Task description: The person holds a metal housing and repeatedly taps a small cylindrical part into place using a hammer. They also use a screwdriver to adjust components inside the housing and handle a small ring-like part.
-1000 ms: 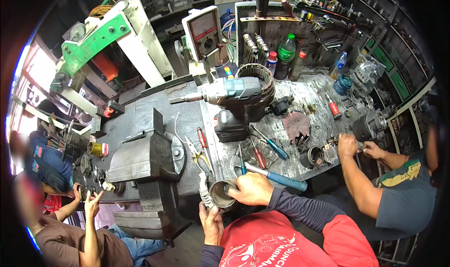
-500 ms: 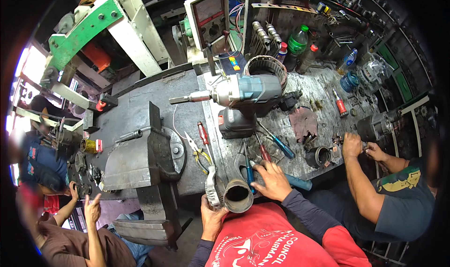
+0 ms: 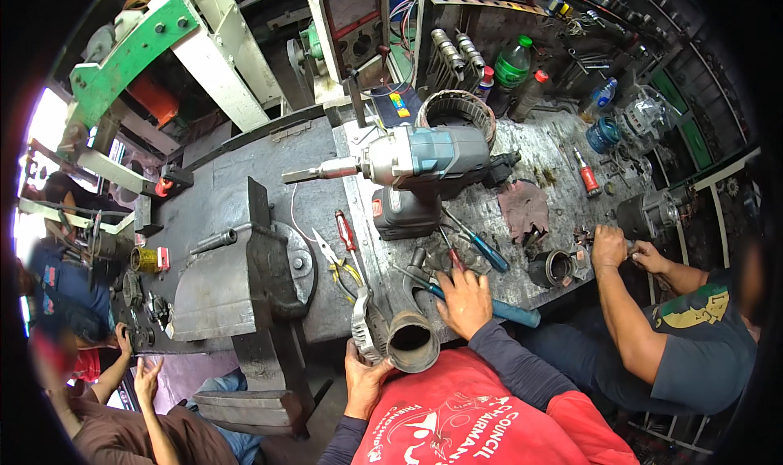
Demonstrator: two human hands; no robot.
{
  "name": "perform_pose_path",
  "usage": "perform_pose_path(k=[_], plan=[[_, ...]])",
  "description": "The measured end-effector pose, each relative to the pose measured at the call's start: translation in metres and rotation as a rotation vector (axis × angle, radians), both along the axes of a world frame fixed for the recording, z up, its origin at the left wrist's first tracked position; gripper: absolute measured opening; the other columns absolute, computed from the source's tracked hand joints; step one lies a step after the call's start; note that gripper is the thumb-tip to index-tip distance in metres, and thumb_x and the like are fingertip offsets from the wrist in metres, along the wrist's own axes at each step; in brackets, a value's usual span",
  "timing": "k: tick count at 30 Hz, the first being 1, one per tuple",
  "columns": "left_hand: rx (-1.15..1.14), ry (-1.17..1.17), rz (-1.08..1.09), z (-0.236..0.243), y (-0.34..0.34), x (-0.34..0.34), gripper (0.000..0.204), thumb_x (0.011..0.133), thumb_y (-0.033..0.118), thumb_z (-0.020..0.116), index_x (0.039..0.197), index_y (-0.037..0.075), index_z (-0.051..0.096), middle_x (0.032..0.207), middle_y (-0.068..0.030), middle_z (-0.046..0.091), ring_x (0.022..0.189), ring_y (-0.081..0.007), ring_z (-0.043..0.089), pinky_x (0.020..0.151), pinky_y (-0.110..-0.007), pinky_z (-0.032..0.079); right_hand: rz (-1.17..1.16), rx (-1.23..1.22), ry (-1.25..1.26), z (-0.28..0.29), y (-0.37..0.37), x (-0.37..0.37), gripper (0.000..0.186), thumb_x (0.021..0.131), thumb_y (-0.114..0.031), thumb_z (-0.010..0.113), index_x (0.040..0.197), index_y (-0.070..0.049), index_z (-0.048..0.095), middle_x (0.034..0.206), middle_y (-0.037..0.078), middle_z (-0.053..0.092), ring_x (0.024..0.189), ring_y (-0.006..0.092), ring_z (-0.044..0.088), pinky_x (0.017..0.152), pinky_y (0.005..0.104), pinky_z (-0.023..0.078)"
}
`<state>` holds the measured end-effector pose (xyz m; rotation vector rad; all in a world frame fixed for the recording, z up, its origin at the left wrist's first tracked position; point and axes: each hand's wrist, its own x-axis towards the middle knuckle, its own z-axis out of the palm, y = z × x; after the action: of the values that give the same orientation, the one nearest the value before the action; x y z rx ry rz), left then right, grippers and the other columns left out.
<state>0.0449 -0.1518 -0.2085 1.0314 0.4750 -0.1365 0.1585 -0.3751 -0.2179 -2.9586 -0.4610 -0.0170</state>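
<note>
My left hand [image 3: 367,379] grips a metal housing [image 3: 414,347] with a round dark bore and a pale ribbed side, low in the centre. My right hand [image 3: 465,302] is over the bench tools with fingers apart, at a red-handled screwdriver [image 3: 453,255] and the blue handle of a hammer [image 3: 511,310]; any contact is unclear. Beyond them a large cordless impact tool [image 3: 420,155] stands in front of a wound metal ring [image 3: 457,102]. Pliers with yellow handles [image 3: 344,277] and another red screwdriver [image 3: 343,230] lie left of the housing.
A heavy bench vise [image 3: 220,294] occupies the left of the workbench [image 3: 306,147]. Co-workers work at both sides: one person's hands [image 3: 612,249] hold parts at the right, another's hands [image 3: 145,375] are at the left. A red cloth [image 3: 522,208] and bottles [image 3: 512,65] are on the bench.
My right hand has left the housing's bore and moved right and up onto the tools. The housing in my left hand has shifted right, its bore now plainly visible.
</note>
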Motion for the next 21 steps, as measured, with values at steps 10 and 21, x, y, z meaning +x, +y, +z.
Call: perform_pose_path(k=[10, 21], plan=[[0.146, 0.003, -0.024, 0.003, -0.002, -0.001, 0.065, 0.08, 0.006, 0.091, 0.13, 0.001, 0.048, 0.126, -0.0121, 0.066, 0.114, -0.0195, 0.065, 0.102, -0.034, 0.051, 0.094, 0.011, -0.121, -0.02, -0.044, 0.028, 0.048, 0.085, -0.026, 0.076, 0.13, -0.011, 0.067, 0.108, 0.014, 0.062, 0.101, 0.0321, 0.057, 0.087, 0.046, 0.042], [0.059, 0.018, 0.009, -0.001, -0.003, -0.002, 0.067, 0.078, 0.004, 0.091, 0.13, -0.001, 0.049, 0.123, -0.014, 0.068, 0.112, -0.0206, 0.067, 0.098, -0.034, 0.055, 0.159, 0.663, 0.16, 0.071, -0.031, -0.025, 0.077, 0.079, -0.015, 0.084, 0.149, -0.02, 0.054, 0.143, 0.019, 0.048, 0.114, 0.0347, 0.06, 0.099, 0.0462, 0.05]])
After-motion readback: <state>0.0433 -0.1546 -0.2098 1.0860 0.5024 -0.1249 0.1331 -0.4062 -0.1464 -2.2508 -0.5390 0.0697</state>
